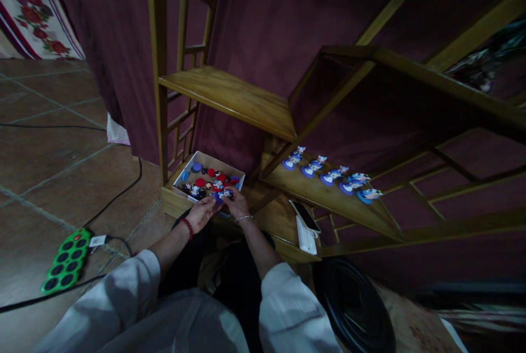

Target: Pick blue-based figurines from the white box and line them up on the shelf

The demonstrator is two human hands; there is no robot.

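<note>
Between my two hands is a small figurine (224,194) with a purple-blue base, held just over the front edge of a cardboard box (240,178). My left hand (201,214), with a red bead bracelet at the wrist, has its fingers closed at the figurine's left side. My right hand (237,204), wearing a thin bracelet, pinches it from the right. Inside the box lie several more figurines (193,189) and round red and blue bases (199,182). Several similar blue-and-white figurines (314,166) stand in a row on a wooden shelf to the right.
A wooden shelf unit (230,101) stands against a dark red curtain. A phone (304,216) and a white object (306,237) lie on its lower board. A green power strip (66,261) with black cables is on the tiled floor; a black round-rimmed object (353,309) stands at lower right.
</note>
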